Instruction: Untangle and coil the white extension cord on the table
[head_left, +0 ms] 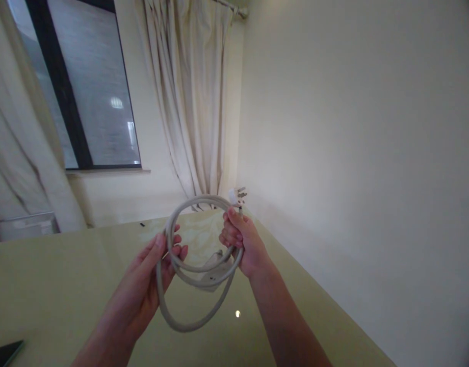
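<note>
A pale grey power cord hangs in several loose loops between my two hands, above the table. My left hand grips the loops on their left side, thumb in front and fingers behind. On the right, my right hand is closed round the cord in a fist. A white plug with metal pins sticks up just above that fist. Behind the loops is a whitish block, perhaps a socket strip, partly covered by the cord; whether it hangs or rests on the table I cannot tell.
The glossy yellow-green table runs along a plain wall on the right. At its far side are a curtain and a window. A dark flat object lies at the near left, and a small black piece near the back edge.
</note>
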The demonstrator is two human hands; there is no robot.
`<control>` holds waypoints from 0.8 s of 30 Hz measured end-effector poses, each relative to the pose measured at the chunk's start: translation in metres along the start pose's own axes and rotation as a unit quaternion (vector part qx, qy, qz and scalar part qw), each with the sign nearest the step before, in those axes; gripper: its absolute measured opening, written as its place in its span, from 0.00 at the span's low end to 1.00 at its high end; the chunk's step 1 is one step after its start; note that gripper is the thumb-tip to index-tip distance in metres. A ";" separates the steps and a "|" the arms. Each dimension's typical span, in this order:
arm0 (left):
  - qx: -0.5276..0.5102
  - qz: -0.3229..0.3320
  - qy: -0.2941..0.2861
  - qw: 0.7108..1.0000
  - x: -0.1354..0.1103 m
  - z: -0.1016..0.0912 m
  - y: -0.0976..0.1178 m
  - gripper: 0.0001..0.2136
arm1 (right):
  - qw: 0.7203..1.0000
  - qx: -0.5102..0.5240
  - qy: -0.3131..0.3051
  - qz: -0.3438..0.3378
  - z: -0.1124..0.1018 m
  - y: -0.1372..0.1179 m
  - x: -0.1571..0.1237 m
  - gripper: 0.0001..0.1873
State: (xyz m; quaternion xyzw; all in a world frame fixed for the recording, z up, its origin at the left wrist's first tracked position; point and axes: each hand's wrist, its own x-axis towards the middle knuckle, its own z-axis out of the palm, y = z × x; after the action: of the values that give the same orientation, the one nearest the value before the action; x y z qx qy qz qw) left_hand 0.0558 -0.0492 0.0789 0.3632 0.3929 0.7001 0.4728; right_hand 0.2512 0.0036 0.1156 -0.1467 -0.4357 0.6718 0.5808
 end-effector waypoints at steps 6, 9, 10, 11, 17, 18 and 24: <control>0.059 0.005 -0.100 0.993 -0.009 0.011 -0.007 0.30 | 0.992 0.068 0.060 -0.090 0.005 -0.006 -0.002 0.21; -0.031 -0.008 -0.050 0.998 -0.009 0.018 -0.014 0.28 | 0.995 0.015 0.045 -0.086 0.004 -0.005 -0.004 0.22; -0.063 -0.010 -0.031 0.997 -0.010 0.020 -0.013 0.25 | 0.997 -0.013 0.030 -0.071 0.004 -0.003 -0.005 0.22; -0.091 -0.011 -0.013 0.996 -0.011 0.022 -0.011 0.22 | 0.998 -0.041 0.012 -0.053 0.004 -0.001 -0.005 0.22; -0.144 0.009 -0.014 0.989 -0.019 0.023 0.013 0.15 | 0.997 -0.057 -0.036 0.035 0.006 0.011 -0.003 0.22; -0.124 0.015 -0.010 0.992 -0.018 0.022 0.014 0.16 | 0.997 -0.042 -0.043 0.048 0.007 0.011 -0.003 0.23; 0.053 0.079 0.033 0.995 -0.008 0.005 0.016 0.23 | 0.995 0.005 -0.078 0.063 0.006 0.002 -0.005 0.23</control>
State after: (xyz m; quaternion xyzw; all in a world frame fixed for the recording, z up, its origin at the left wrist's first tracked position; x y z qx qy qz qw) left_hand 0.0561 -0.0595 0.0942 0.3945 0.4150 0.7253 0.3823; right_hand 0.2471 -0.0033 0.1156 -0.1182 -0.4657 0.7191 0.5021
